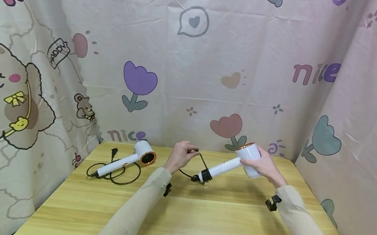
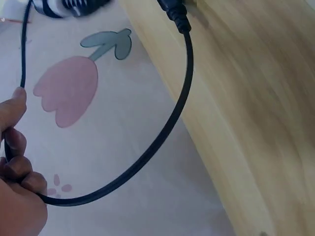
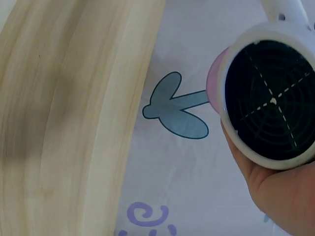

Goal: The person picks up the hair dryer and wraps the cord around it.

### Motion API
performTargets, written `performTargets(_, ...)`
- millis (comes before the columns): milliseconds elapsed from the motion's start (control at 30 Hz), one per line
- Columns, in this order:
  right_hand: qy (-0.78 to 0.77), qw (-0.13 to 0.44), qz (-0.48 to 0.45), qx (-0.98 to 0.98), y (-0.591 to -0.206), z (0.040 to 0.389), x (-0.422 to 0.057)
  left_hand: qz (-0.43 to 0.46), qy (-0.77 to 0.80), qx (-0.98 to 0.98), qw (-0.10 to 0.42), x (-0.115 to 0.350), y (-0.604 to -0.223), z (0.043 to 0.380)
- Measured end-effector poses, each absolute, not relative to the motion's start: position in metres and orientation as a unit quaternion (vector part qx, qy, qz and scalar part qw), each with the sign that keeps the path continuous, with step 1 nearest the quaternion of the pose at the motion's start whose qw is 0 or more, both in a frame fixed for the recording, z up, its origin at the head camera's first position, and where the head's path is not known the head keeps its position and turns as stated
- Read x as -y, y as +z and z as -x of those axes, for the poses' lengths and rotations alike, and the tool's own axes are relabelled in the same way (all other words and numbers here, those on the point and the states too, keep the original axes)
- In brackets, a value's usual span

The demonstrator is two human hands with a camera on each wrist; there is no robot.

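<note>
My right hand (image 1: 265, 164) grips the head of a white hair dryer (image 1: 222, 168) with copper trim, held tilted above the table. Several turns of its black cord (image 1: 206, 175) are wound round the lower end of the handle. To the left, my left hand (image 1: 180, 155) pinches the cord, which runs taut up from the windings. A loop of cord (image 2: 147, 155) hangs from that hand to a ribbed black end piece (image 2: 178, 17). In the right wrist view, the dryer's round dark grille (image 3: 270, 101) faces the camera, with my palm beneath it.
A second white hair dryer (image 1: 119, 165) lies at the table's left back, its loose black cord coiled under it and its plug (image 1: 114, 151) behind. The wooden table (image 1: 198, 224) ends at a patterned cloth backdrop (image 1: 194, 57), which also hangs on both sides.
</note>
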State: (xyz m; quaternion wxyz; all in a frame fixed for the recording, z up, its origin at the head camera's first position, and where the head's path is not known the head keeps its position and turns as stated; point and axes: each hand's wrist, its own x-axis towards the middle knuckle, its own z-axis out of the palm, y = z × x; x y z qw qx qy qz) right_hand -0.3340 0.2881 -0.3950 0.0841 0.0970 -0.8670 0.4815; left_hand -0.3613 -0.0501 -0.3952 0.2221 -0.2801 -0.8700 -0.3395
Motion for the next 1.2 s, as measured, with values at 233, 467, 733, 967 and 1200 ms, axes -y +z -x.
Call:
performTargets(233, 0.521, 0.042, -0.109, 0.846, -0.399, 0.335, -0.293, 0.237, -0.388, 0.872, 0.18, 0.057, -0.401, 0.368)
performTargets(467, 0.563, 0.01, -0.111, 0.819, -0.402, 0.334, -0.298, 0.198, -0.453, 0.859, 0.134, 0.068, -0.41, 0.374)
performTargets(733, 0.649, -0.02, -0.098, 0.754, -0.404, 0.33, -0.302, 0.187, -0.437, 0.871, 0.123, 0.077, -0.42, 0.375)
performTargets(967, 0.744, -0.072, -0.015, 0.664, -0.402, 0.328, -0.294, 0.238, -0.323, 0.903, 0.153, 0.066, -0.425, 0.371)
performTargets(1200, 0.806, -0.067, 0.064, 0.585, -0.398, 0.33, -0.283, 0.314, -0.191, 0.904, 0.218, 0.05, -0.43, 0.362)
